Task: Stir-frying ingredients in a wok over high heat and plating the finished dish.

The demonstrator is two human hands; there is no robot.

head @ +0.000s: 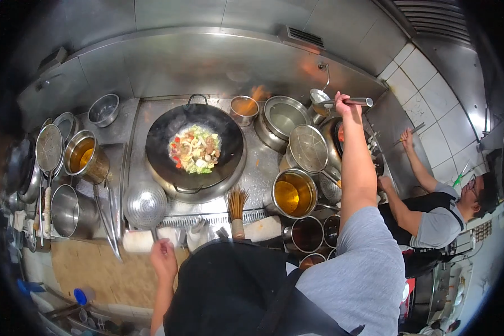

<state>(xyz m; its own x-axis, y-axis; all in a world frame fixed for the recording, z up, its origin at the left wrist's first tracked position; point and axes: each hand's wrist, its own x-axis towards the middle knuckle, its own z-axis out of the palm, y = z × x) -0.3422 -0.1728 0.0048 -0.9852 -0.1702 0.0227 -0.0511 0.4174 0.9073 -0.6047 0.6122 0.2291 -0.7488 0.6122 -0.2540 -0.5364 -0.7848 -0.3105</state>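
My left hand (164,254) grips the handle of a perforated steel skimmer (145,205), whose bowl lies face up in front of the wok. My right arm is stretched far to the right. In my right hand (347,104) is the handle of a steel ladle (318,97), its bowl beneath a curved wall faucet (328,76). A black two-handled wok (161,153) sits on the burner, between my hands and further back. Steam rises from the mixed food (195,149) inside it: pale green leaves, red pieces and browned chunks.
Flames show by a small steel pot (244,110) behind the wok. To the right stand a lidded pot (286,116), a wire strainer (308,148) and an oil pot (295,193). A bamboo brush (237,210) lies near me. Another person (432,214) works at the far right.
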